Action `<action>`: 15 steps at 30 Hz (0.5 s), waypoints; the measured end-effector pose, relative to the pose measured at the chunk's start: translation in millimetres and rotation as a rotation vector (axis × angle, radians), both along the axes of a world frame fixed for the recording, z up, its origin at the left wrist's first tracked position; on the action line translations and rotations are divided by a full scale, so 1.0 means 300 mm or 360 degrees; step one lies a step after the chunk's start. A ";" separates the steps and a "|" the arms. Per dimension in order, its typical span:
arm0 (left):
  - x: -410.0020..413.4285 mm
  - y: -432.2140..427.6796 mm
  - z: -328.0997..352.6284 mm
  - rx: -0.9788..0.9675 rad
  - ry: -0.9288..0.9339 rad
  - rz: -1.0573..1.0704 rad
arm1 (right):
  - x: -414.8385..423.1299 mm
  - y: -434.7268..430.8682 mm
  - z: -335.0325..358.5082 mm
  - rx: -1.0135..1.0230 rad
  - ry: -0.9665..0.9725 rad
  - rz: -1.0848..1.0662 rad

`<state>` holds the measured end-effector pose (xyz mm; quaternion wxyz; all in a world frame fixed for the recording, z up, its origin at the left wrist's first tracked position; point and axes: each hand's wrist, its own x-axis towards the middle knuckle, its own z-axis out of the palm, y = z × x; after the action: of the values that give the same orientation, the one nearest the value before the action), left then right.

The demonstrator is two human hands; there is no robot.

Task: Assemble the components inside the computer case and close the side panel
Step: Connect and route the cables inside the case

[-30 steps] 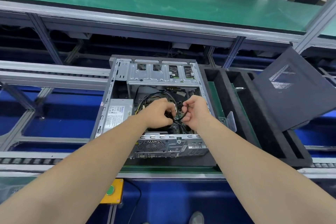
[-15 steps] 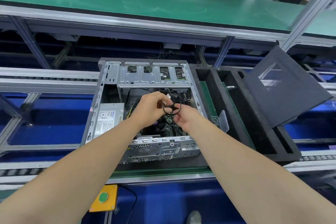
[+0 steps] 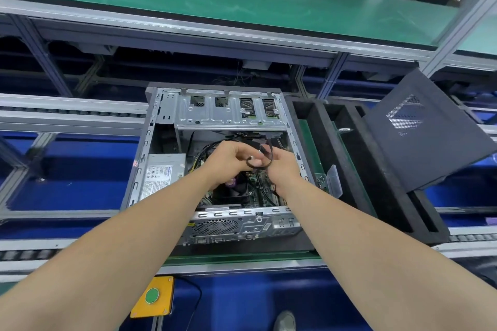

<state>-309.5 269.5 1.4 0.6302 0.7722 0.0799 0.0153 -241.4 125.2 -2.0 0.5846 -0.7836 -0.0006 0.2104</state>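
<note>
Left hand (image 3: 228,162) and right hand (image 3: 283,170) are curled round a looped black cable (image 3: 270,156), pinched over the open case (image 3: 228,118); side panel (image 3: 430,131) is propped in foam tray (image 3: 419,236), right.

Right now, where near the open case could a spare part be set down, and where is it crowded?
Bare: the green shelf beyond the case; the tray slot along the case's right wall. Crowded: inside the case, where left hand and right hand hold the cable.
</note>
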 end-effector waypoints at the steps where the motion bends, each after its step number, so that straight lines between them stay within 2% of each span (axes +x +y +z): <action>1: 0.003 0.002 -0.004 -0.0012 -0.0025 0.0027 | 0.002 0.001 -0.007 -0.0118 -0.0125 0.0044; 5: 0.017 0.007 -0.023 0.0018 -0.0033 0.0098 | -0.004 0.016 -0.019 -0.0554 -0.0528 0.0193; 8: 0.020 0.000 -0.014 -0.0124 0.0008 0.0138 | -0.003 0.022 -0.008 -0.0497 -0.0542 0.0227; 11: 0.020 -0.003 -0.008 -0.0279 0.0078 0.0225 | 0.003 0.016 -0.021 -0.0639 -0.0608 0.0246; 13: 0.020 -0.007 -0.009 -0.0308 0.0127 0.0234 | 0.002 0.017 -0.024 -0.0762 -0.0671 0.0286; 15: 0.023 -0.011 -0.007 -0.0297 0.0143 0.0248 | -0.002 0.022 -0.018 -0.0733 -0.0719 0.0339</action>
<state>-302.7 266.1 -0.9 0.6920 0.7015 0.1689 0.0222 -241.9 131.7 -7.4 0.3521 -0.9174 -0.1644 0.0861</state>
